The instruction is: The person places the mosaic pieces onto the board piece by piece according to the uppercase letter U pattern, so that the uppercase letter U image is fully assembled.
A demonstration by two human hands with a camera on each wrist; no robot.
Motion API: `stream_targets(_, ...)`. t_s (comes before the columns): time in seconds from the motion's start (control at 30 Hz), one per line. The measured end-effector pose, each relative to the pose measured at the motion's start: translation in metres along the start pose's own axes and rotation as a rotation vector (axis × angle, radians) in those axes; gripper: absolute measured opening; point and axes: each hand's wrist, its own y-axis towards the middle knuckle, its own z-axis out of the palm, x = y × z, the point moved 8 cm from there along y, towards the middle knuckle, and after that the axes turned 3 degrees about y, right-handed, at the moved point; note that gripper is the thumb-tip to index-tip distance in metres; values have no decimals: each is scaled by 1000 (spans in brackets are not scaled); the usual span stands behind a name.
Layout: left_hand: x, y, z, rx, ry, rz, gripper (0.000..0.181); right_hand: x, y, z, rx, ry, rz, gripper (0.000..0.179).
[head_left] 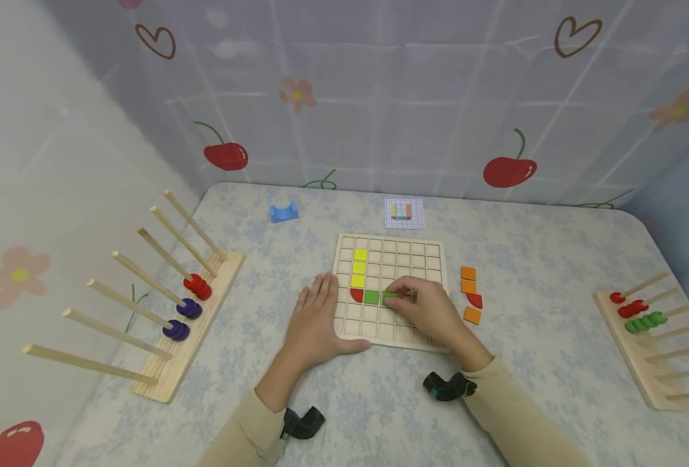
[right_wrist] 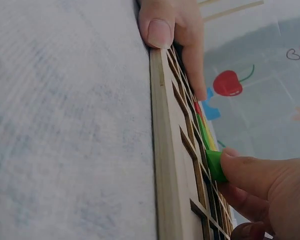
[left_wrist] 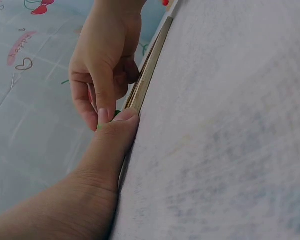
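Note:
A wooden grid board lies on the table. A column of yellow square tiles sits in its cells, with a red quarter-round tile below them and a green square tile beside the red one. My right hand pinches another green square tile between thumb and fingers. That tile is tilted at the cell right of the placed green one. My left hand lies flat with fingers straight along the board's left edge, its thumb touching the front edge.
Orange square tiles and a red quarter-round tile lie right of the board. Behind it are a pattern card and a blue holder. Peg racks with beads stand at left and right.

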Motion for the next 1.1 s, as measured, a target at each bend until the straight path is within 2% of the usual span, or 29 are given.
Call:
stream_targets(0.27, -1, 1, 0, 3, 3, 0, 140, 1, 2, 0, -29, -96, -30, 17)
stream_targets(0.6, -2, 2, -1, 10, 0, -1, 141, 2, 2, 1, -28, -176, -60, 21)
stream_targets(0.9, 2, 1, 2, 15, 26, -12, 141, 5, -2, 6, 10, -196, -95, 24)
stream_targets(1.1, 0, 0, 0, 11, 3, -5, 141, 5, -9, 1, 30, -137, -93, 19)
